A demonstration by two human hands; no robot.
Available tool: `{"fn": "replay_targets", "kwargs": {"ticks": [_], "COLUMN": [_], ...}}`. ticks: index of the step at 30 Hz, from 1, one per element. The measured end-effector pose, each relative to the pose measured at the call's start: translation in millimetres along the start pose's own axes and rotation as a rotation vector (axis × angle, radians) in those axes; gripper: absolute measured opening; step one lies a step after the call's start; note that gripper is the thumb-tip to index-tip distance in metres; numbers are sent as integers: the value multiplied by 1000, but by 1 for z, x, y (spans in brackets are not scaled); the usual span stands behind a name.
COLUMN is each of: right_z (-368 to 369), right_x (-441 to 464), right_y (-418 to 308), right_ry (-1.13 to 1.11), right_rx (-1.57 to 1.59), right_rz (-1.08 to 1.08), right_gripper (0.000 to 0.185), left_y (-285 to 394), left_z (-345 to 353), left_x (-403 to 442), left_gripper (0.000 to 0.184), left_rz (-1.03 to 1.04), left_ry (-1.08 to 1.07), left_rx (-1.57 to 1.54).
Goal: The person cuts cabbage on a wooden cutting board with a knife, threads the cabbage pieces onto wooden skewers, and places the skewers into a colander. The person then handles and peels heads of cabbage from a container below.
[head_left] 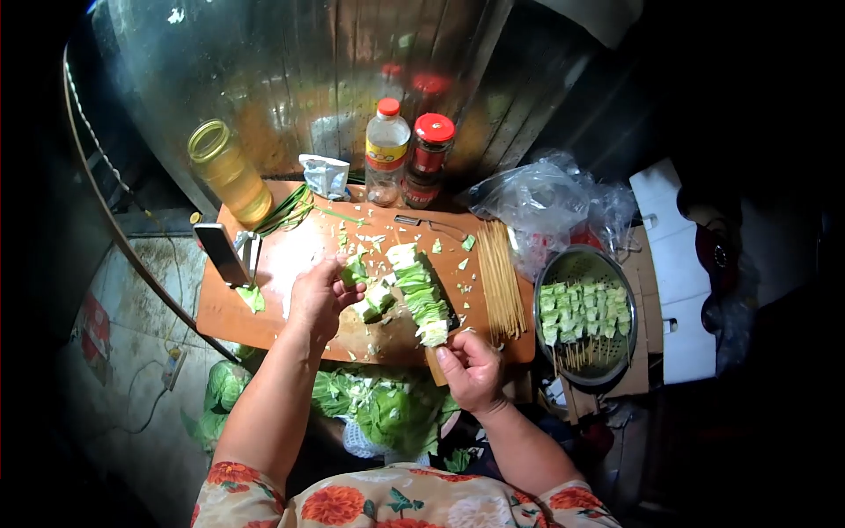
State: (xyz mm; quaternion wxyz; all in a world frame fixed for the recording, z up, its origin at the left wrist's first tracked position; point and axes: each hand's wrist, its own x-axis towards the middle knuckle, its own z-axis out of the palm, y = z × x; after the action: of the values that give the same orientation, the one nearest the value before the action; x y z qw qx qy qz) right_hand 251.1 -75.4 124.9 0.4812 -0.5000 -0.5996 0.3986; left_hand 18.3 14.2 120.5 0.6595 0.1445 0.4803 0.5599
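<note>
My left hand (319,297) is closed in a pinch on a small piece of green cabbage (354,270), raised above the cutting board (275,304). Just right of it lies a cut cabbage chunk (375,302). A long row of layered cabbage pieces (417,286) stretches down the board's middle. At the row's lower end my right hand (472,371) has its thumb and fingers pressed together; what they grip is hidden. Beside those fingers, a wooden handle (437,367) sticks out over the board's front edge, with a dark blade edge (452,319) partly showing by the row.
Bamboo skewers (502,282) lie on the right, near a metal colander (630,330) with several cabbage skewers (585,310). A phone (221,253), an oil jar (231,176), a bottle (385,163) and a red-lidded jar (431,145) line the back. Cabbage leaves (387,414) sit below the board.
</note>
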Motion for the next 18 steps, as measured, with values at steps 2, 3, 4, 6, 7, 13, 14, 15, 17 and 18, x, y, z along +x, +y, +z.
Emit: {"fn": "replay_targets", "kwargs": {"ticks": [2, 3, 4, 6, 7, 13, 14, 15, 17, 18], "right_z": [1, 3, 4, 4, 3, -1, -1, 0, 0, -1], "right_x": [0, 1, 1, 2, 2, 1, -1, 0, -2, 1], "right_y": [0, 0, 3, 13, 13, 0, 3, 0, 4, 1], "right_ry": [2, 19, 25, 36, 57, 49, 39, 32, 11, 5], "right_rx": [-43, -13, -11, 67, 86, 66, 73, 110, 104, 101], "right_rz": [-47, -53, -43, 53, 75, 79, 83, 97, 117, 123], "right_gripper": [7, 6, 7, 9, 10, 11, 11, 10, 10, 10], "left_y": [-1, -1, 2, 0, -3, -2, -3, -7, -8, -10], "left_z": [0, 1, 5, 8, 4, 5, 1, -5, -15, -14], "left_x": [2, 0, -3, 1, 4, 4, 5, 9, 11, 10], "left_gripper": [19, 19, 20, 27, 29, 24, 22, 19, 19, 18], "left_rz": [-12, -16, -25, -47, -40, -37, -54, 4, -29, -82], "left_ry": [1, 5, 4, 42, 1, 33, 50, -16, -109, -129], "left_rx": [11, 15, 22, 9, -5, 199, 329, 424, 803, 963]}}
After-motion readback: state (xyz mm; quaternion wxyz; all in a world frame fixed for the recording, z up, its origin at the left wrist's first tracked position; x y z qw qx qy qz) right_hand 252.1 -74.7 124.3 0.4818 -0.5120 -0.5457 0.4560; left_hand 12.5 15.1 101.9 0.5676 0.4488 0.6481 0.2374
